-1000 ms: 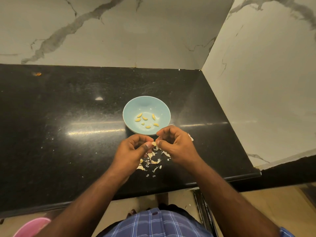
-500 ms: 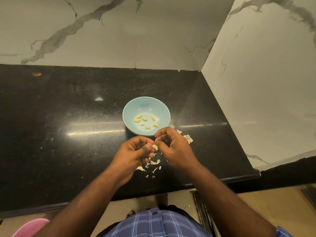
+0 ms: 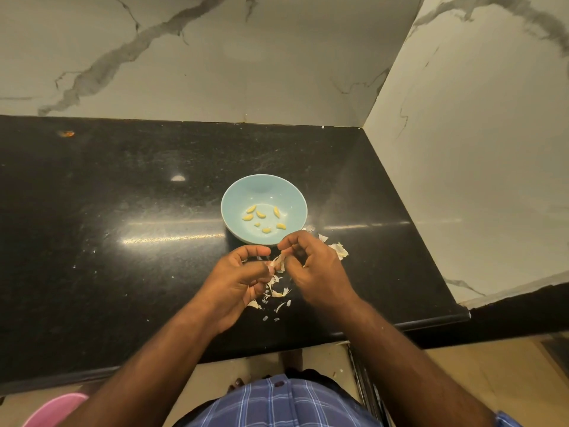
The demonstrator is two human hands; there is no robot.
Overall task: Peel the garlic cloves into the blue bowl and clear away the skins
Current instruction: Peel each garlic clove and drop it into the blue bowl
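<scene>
Peeled cloves (image 3: 261, 214) in bowl (image 3: 234, 208); skins (image 3: 277, 292) before it.

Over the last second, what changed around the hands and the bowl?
The right hand has drawn slightly away from the left hand, pulling a strip of skin off the garlic clove pinched between them. That uncovered skin scraps on the counter to the right. The blue bowl, its seven peeled cloves and the skin pile stayed put.

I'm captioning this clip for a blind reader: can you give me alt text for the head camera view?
Two hands, left hand and right hand, pull skin off a garlic clove above scattered skins on a black counter. Just beyond them sits a blue bowl holding seven peeled cloves, with marble walls behind.
</scene>
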